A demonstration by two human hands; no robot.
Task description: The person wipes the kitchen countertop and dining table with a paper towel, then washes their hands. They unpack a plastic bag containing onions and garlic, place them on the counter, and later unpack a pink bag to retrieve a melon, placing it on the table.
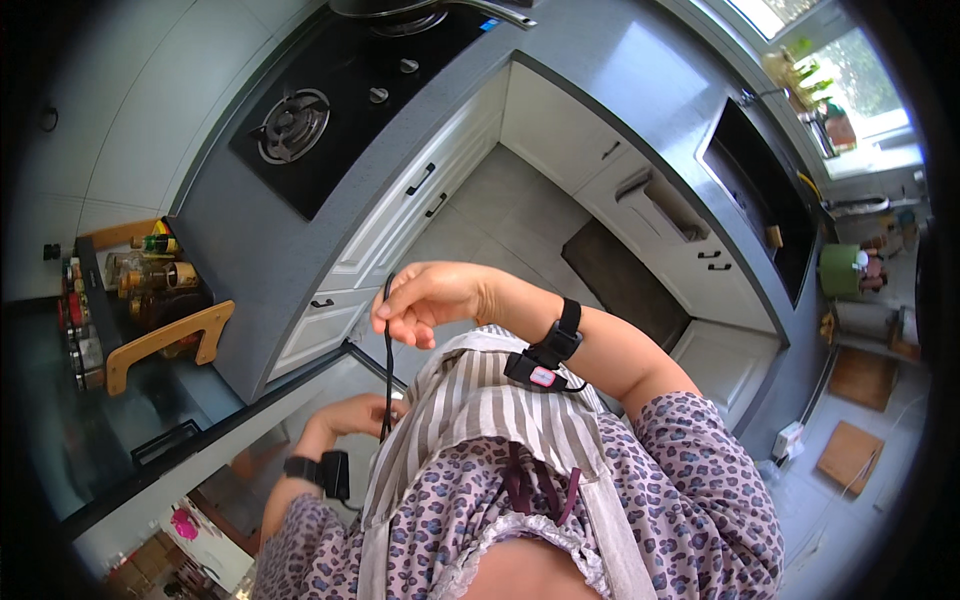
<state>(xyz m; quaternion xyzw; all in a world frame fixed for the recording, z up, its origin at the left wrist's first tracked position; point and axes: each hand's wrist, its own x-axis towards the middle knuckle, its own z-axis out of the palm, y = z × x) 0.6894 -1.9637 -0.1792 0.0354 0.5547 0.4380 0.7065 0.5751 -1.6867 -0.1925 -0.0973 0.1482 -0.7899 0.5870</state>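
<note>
My right hand (420, 304) reaches across my front and pinches a thin black cord (389, 367) between thumb and fingers. The cord bends over the fingers and hangs down past my left hand (358, 415). That hand is low at my left side, by the edge of the striped apron (480, 382). Its fingertips are partly hidden behind the cord and the cloth, so what they grip cannot be made out. Black bands with small devices are strapped on my right forearm (551, 349) and left wrist (322, 471).
A grey countertop (442, 105) carries a gas hob (330, 127) with a pan (390, 6). At left, a rack (165, 345) holds several bottles beside a sliding glass door (172, 442). White cabinets (397, 217), a sink (757, 202) and a dark floor mat (622, 274) lie beyond me.
</note>
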